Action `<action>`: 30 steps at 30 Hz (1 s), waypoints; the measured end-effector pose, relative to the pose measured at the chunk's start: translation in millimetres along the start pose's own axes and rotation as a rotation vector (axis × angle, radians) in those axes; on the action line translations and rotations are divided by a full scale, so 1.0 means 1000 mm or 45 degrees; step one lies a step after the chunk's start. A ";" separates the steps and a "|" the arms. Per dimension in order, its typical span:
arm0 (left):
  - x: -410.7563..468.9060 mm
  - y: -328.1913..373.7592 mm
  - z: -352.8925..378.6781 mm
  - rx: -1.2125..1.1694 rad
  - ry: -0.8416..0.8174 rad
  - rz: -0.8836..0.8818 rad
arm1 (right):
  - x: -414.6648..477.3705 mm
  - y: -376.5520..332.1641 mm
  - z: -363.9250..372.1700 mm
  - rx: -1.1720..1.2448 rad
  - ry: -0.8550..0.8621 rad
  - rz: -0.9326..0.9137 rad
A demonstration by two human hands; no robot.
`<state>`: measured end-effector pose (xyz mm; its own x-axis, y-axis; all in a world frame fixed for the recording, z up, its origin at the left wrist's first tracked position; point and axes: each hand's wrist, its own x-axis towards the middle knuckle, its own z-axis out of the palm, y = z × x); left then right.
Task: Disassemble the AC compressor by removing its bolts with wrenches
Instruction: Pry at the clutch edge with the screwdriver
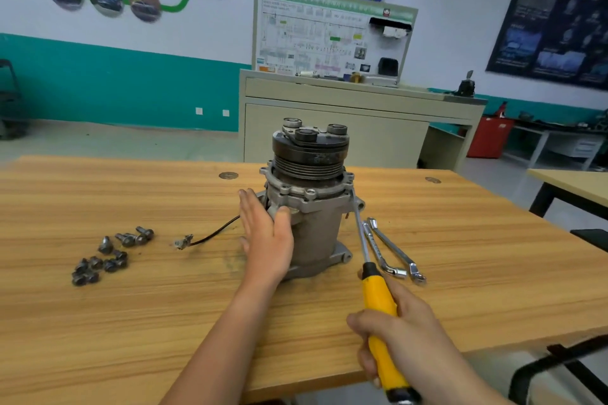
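Observation:
The grey AC compressor (312, 200) stands upright on the wooden table (131, 322), its black pulley on top. My left hand (266, 237) presses flat against its left side, fingers straight and thumb on the housing. My right hand (404, 335) grips the yellow handle of a screwdriver (378, 302). The screwdriver's metal shaft runs up to the flange seam on the compressor's right side. Several loose bolts (108, 255) lie in a cluster on the table to the left. Two offset wrenches (391, 250) lie right of the compressor.
A black wire with a connector (204, 237) trails from the compressor to the left. Behind the table stands a beige cabinet with a training board (329, 43). Another table (569, 187) is at the right, and a black chair frame (559, 368) sits at the near right corner.

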<state>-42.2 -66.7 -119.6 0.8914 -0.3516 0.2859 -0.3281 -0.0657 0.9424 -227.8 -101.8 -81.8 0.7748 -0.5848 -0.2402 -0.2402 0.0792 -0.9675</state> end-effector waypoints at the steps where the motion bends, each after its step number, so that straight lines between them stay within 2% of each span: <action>1: 0.001 0.000 -0.001 0.007 -0.009 -0.005 | -0.002 -0.007 -0.012 -0.021 -0.010 0.018; 4: 0.000 0.000 0.001 -0.004 -0.010 0.000 | -0.003 -0.017 -0.043 -0.139 -0.053 0.028; 6: 0.000 0.001 0.003 -0.033 0.013 -0.003 | -0.002 -0.003 -0.035 -0.154 -0.088 0.026; 11: -0.002 0.003 0.003 -0.012 0.019 -0.003 | 0.008 0.039 0.012 0.193 0.001 -0.022; 14: -0.001 0.000 -0.001 0.018 -0.004 0.041 | 0.005 0.036 0.009 0.247 -0.025 -0.034; 16: 0.001 -0.002 -0.002 0.026 -0.027 0.043 | -0.003 0.036 -0.006 0.156 -0.039 -0.072; 23: 0.002 -0.005 -0.002 -0.005 -0.053 0.048 | -0.030 0.017 -0.062 -0.174 0.158 -0.106; 27: -0.003 -0.010 -0.003 -0.026 0.027 0.103 | -0.023 -0.017 -0.085 -0.403 -0.181 0.061; 30: -0.006 -0.013 -0.009 -0.092 0.129 0.145 | -0.012 -0.034 -0.100 -0.595 -0.324 0.070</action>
<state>-40.0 -55.1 -131.5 0.8780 -0.2564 0.4043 -0.4089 0.0376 0.9118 -287.3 -178.4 -38.2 0.8573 -0.3708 -0.3571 -0.4741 -0.2981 -0.8285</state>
